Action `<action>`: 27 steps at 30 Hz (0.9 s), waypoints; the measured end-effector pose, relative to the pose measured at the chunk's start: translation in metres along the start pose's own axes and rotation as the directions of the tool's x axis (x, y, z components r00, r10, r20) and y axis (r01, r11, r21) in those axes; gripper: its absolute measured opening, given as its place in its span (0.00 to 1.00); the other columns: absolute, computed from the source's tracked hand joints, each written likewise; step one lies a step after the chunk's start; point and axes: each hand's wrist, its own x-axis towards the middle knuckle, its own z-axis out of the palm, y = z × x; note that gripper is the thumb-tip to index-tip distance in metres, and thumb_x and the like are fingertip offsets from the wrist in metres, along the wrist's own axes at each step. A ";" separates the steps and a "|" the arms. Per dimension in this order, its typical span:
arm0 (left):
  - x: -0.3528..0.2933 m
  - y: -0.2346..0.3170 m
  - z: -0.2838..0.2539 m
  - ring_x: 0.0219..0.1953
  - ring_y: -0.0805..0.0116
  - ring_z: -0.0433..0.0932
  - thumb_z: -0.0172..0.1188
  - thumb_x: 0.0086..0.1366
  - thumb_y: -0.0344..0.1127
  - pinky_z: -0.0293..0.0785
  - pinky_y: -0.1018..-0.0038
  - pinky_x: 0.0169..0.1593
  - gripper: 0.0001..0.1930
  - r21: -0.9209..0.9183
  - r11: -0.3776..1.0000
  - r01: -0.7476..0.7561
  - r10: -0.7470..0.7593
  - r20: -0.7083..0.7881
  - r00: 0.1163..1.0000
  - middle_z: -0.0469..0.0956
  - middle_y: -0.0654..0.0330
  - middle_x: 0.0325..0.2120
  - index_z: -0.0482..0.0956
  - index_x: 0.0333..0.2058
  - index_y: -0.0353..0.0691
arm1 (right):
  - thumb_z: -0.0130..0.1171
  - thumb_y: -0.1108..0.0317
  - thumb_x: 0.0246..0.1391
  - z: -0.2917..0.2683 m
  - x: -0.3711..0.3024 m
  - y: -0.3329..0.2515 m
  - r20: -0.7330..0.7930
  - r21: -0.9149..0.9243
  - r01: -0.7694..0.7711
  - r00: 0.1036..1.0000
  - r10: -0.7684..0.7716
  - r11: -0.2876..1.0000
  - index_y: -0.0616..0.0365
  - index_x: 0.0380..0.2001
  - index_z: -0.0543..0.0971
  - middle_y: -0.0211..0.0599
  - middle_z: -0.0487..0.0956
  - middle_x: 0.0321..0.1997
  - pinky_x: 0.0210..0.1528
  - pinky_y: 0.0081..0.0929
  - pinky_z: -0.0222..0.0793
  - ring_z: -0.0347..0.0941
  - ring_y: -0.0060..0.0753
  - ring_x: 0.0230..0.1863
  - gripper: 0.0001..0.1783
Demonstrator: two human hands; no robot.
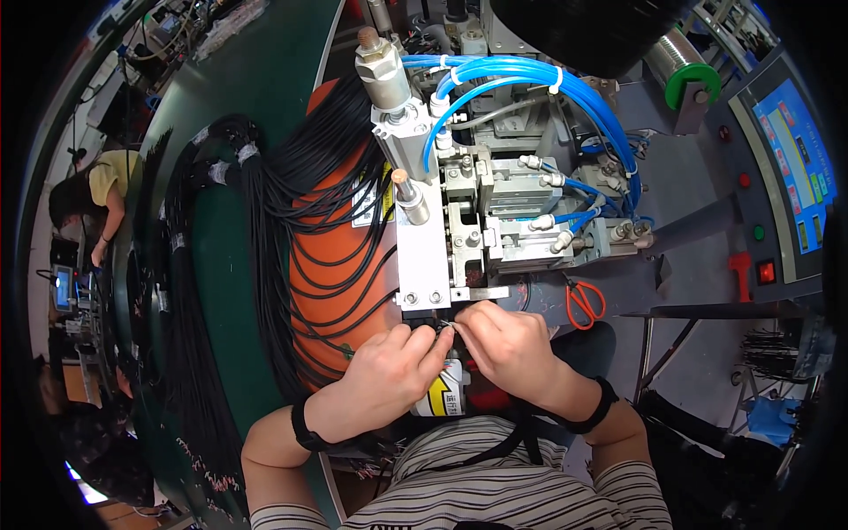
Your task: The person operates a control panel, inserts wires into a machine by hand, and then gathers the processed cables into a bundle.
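Both my hands meet at the front end of a metal pneumatic machine (419, 252). My left hand (389, 375) is closed in a pinch, its thumb and forefinger on thin light-coloured wire ends (447, 325). From the other side my right hand (505, 344) pinches at the same wires, fingertips just under the machine's front bar (481, 293). The fingers hide most of what they grip. Black cables (331, 256) run over an orange surface (353, 234) toward the machine, left of my hands. Below them sits a white part with a yellow arrow (442, 393).
Bundled black cables (265, 194) lie on a green table (216, 291) at left. Orange-handled scissors (583, 305) lie right of the machine. Blue air hoses (530, 71) arch over it. A control panel with a screen (795, 168) and a solder wire spool (685, 71) stand at right. Another person (106, 190) works far left.
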 end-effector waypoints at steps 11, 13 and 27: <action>-0.011 -0.012 0.007 0.34 0.61 0.73 0.60 0.51 0.28 0.69 0.67 0.38 0.24 -0.134 0.985 0.108 -0.123 -0.108 0.987 0.70 0.60 0.32 0.78 0.50 0.39 | 0.62 0.67 0.54 0.002 -0.006 0.012 0.194 0.411 -0.433 0.902 0.387 0.802 0.61 0.31 0.79 0.41 0.79 0.23 0.24 0.35 0.72 0.77 0.44 0.22 0.08; -0.021 -0.020 0.010 0.35 0.62 0.73 0.60 0.52 0.26 0.69 0.69 0.37 0.22 -0.125 0.986 0.107 -0.133 -0.219 0.967 0.71 0.59 0.32 0.77 0.49 0.37 | 0.64 0.69 0.53 0.006 -0.008 0.016 0.174 0.401 -0.373 0.928 0.330 0.837 0.63 0.31 0.79 0.37 0.78 0.20 0.23 0.29 0.70 0.76 0.37 0.20 0.08; -0.010 -0.002 0.006 0.27 0.57 0.78 0.67 0.50 0.23 0.75 0.69 0.30 0.21 -0.548 0.806 0.224 -0.370 -0.172 0.913 0.76 0.53 0.31 0.75 0.45 0.33 | 0.66 0.73 0.52 0.008 0.000 -0.029 0.076 0.541 -0.076 0.996 0.042 0.837 0.62 0.40 0.79 0.37 0.79 0.35 0.26 0.22 0.70 0.76 0.27 0.24 0.12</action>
